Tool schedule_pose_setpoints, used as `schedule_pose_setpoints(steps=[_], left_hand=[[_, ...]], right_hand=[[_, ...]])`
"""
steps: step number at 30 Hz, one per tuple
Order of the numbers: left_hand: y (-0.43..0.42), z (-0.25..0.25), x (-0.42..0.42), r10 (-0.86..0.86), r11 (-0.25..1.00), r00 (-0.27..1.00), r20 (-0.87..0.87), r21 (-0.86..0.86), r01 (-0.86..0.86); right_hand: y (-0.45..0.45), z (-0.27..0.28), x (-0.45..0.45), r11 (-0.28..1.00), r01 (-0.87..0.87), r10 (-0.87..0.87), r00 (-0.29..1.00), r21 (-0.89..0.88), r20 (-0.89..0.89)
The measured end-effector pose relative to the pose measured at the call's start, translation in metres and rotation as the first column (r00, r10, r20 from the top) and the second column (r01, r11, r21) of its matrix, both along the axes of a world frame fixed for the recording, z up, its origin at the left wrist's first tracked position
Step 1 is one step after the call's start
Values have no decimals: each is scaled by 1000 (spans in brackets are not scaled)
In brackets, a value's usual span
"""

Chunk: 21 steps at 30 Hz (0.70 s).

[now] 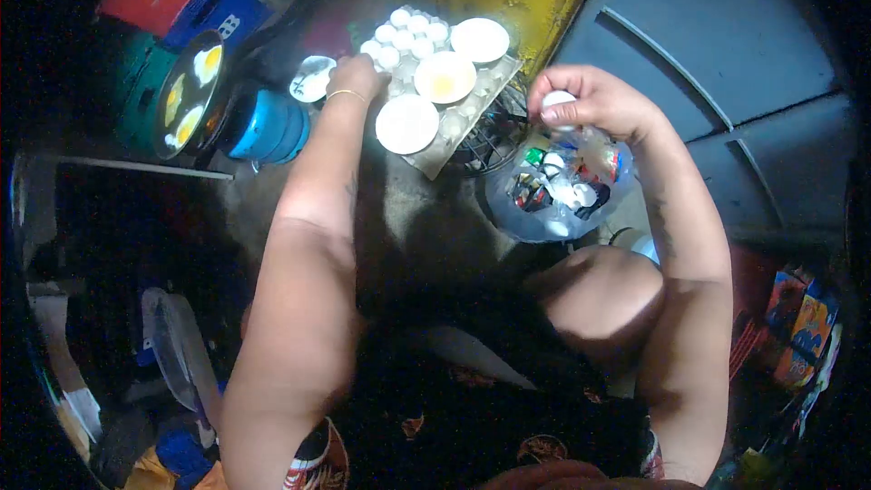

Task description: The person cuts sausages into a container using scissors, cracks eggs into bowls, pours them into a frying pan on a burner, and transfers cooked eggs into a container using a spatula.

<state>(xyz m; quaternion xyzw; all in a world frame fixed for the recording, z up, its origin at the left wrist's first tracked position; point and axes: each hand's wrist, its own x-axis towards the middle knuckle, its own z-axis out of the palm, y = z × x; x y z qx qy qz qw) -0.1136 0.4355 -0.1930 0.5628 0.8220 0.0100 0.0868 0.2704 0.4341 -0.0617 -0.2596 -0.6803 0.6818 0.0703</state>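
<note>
My right hand [590, 102] is closed around a white eggshell [557, 109], above the rim of a clear plastic bag [513, 218] of rubbish. My left hand [358, 77] is between a small white dish [310, 82] and the egg tray [426, 160]; its fingertips are hidden, so I cannot tell whether it grips anything. Several white eggs [402, 36] sit at the tray's far end. On the tray stand three white bowls; the middle bowl [464, 83] holds yellow egg, and the others are the near bowl [407, 123] and the far bowl [480, 40].
To the left, a pan [166, 95] holds several frying eggs, beside a blue gas canister [270, 127]. Red and blue crates [213, 9] stand behind it. A black wire grate [485, 147] lies by the tray. A grey metal panel [708, 45] rises at the right.
</note>
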Motion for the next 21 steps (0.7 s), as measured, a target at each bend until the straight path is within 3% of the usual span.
schedule_pose_setpoints(steps=[2, 3, 6, 9, 11, 13, 14, 15, 18, 20, 21], left_hand=[[-2, -2, 5, 3, 1000, 1000, -3, -8, -3], [-4, -4, 5, 9, 1000, 1000, -6, -12, -9], [-1, -9, 0, -25, 998, 1000, -1, 51, 25], [-4, 9, 1, 56, 988, 995, 79, 138, -67], [-21, 31, 9, 22, 913, 976, 217, 394, -108], [-39, 48, 22, -114, 770, 928, 354, 621, -143], [-54, 70, 40, -216, 712, 917, 335, 697, -86], [-64, 78, 52, -342, 613, 851, 399, 781, -120], [-104, 115, 99, -456, 451, 792, 406, 873, -188], [-110, 100, 105, -519, 455, 832, 198, 888, 73], [-111, 89, 106, -586, 486, 788, 187, 860, 158]], right_hand=[[0, -1, -13, 983, 132, -135, 991, -130, -15], [4, -6, -18, 958, 79, -132, 975, -276, -178], [-1, -11, -36, 884, 140, -272, 929, -446, -249], [2, -26, -53, 836, 109, -296, 915, -539, -275], [-4, -30, -66, 788, 145, -369, 889, -598, -271], [-6, -47, -78, 742, 144, -414, 867, -655, -279], [-7, -51, -87, 719, 138, -433, 856, -682, -283], [-15, -45, -96, 673, 243, -515, 832, -698, -207], [-14, -61, -110, 652, 204, -498, 842, -730, -209], [-18, -58, -117, 603, 179, -499, 845, -777, -192], [-25, -50, -121, 595, 152, -507, 833, -789, -222]])
